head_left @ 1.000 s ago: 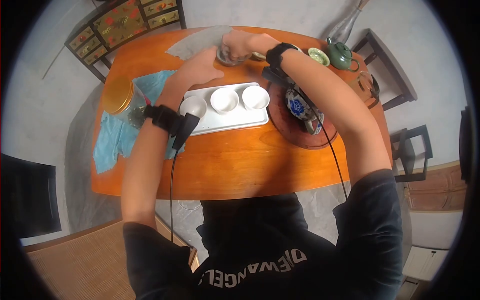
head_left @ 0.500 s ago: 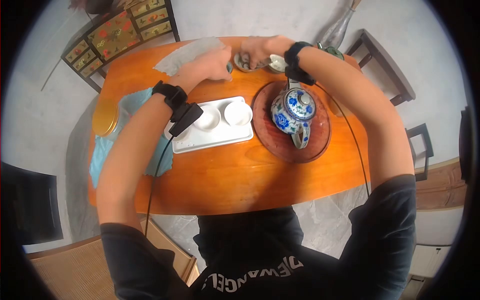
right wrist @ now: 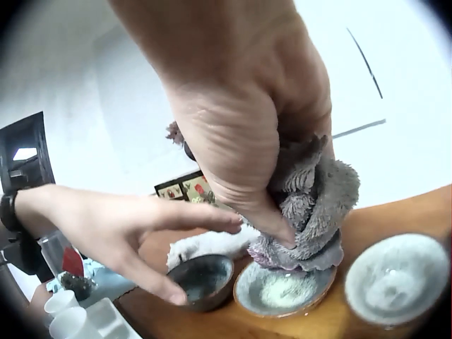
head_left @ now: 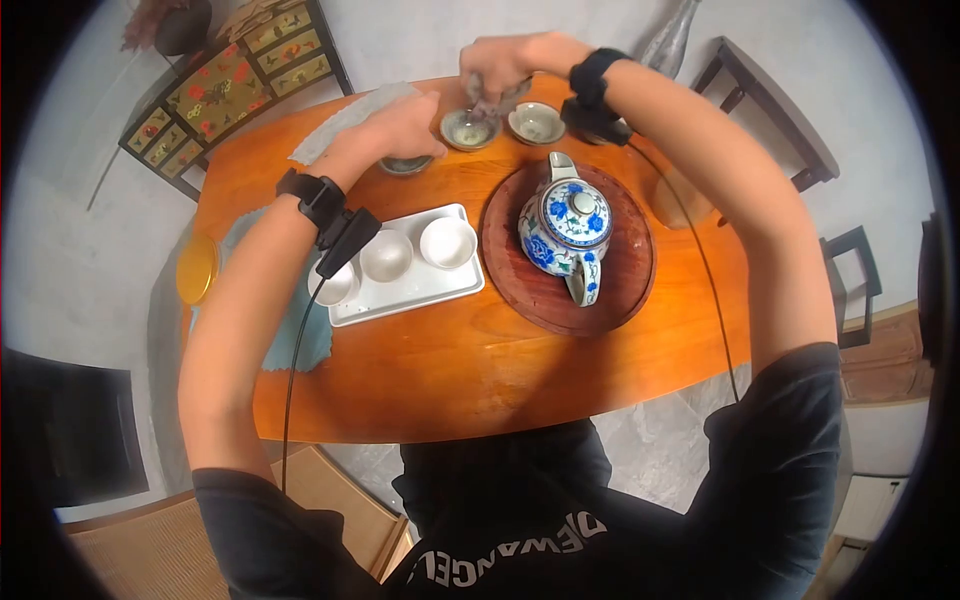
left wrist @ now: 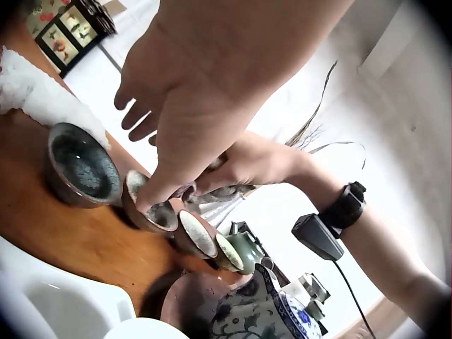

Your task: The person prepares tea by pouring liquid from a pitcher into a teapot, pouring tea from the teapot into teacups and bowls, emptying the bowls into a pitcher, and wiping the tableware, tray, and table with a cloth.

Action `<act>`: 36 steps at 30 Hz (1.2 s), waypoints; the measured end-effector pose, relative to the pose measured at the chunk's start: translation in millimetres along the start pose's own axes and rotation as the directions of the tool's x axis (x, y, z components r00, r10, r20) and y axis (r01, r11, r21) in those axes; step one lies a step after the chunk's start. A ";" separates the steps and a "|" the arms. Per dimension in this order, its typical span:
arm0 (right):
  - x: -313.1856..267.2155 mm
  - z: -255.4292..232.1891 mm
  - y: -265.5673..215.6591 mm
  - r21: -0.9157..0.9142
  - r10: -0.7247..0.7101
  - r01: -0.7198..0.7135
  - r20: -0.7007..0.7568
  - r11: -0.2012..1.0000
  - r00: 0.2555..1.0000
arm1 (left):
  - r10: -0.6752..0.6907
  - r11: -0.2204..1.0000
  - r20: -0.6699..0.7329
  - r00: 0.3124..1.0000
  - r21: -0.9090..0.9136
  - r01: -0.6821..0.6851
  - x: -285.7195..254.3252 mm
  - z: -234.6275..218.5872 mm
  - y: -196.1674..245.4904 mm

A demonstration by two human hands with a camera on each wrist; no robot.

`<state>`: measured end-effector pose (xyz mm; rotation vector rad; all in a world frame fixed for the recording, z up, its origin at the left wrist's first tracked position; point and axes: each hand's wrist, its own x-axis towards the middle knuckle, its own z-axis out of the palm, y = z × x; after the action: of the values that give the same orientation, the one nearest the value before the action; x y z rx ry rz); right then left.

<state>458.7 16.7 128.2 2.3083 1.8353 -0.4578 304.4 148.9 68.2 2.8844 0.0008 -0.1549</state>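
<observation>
My right hand grips a bunched grey cloth close over a small glazed bowl, the cloth's lower edge overlapping the bowl's rim. To the left, my left hand reaches out with fingers loosely extended and holds nothing. Its thumb shows at the edge of a dark-glazed bowl in the right wrist view. Beside the bowl under the cloth stands a paler bowl. A greenish bowl follows further right in the left wrist view.
Nearer me, a white tray bears three white cups. Right of it, a blue-and-white teapot stands on a round wooden tray. A whitish cloth, a blue cloth and a gold-lidded jar lie leftward.
My left hand has moved left, away from the bowl it was beside my right hand at. My right hand has lifted with the grey cloth, uncovering more of the bowl. The head view has shifted.
</observation>
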 end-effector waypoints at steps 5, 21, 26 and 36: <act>-26.7 35.0 42.9 0.022 0.118 -0.116 -0.112 0.993 0.987 | 0.150 0.984 -0.028 0.988 -0.095 -0.152 38.0 7.1 18.2; -74.2 37.3 76.0 0.045 -0.006 0.010 -0.088 0.999 0.996 | 0.213 0.966 -0.096 0.972 -0.127 -0.224 105.5 43.2 54.7; -110.9 48.9 76.3 -0.174 0.477 -0.501 -0.161 0.848 0.864 | 0.242 0.945 -0.113 0.964 -0.200 -0.260 121.6 40.9 100.2; -93.9 91.2 96.7 0.225 0.531 -0.513 -0.027 0.829 0.847 | 0.233 0.869 -0.176 0.956 -0.405 -0.286 174.7 72.9 113.4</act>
<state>520.8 -120.8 67.2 2.8716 1.1319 -0.4839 472.0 18.6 8.0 2.4181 -0.2954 0.0679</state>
